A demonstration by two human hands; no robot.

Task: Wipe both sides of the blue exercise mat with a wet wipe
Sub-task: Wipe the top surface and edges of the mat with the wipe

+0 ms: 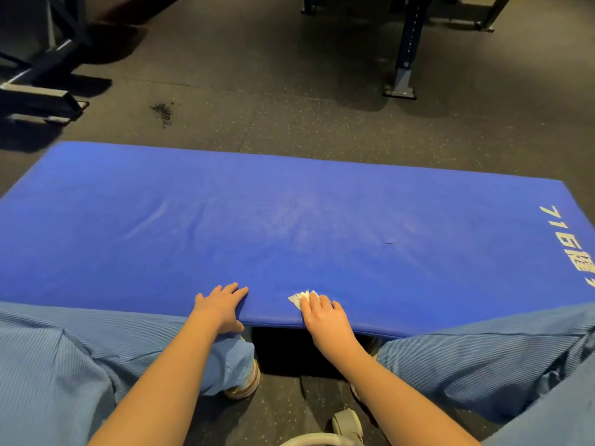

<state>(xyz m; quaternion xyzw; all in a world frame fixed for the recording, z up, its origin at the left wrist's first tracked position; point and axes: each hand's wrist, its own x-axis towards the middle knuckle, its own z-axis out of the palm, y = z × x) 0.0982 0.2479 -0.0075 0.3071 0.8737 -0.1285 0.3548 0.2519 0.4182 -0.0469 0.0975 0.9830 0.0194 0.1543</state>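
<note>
Light blue ribbed trousers point(80, 365) fill 8 and 4 o'clock. The arms point(167, 378) are bare. A white shoe point(249, 379) peeks out at 6 o'clock.

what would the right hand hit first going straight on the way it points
Only bare blue mat: the right hand, pressing the wet wipe, looks free to the far edge.

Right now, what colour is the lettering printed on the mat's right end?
White lettering on the blue exercise mat, seen best in the head view.
</note>
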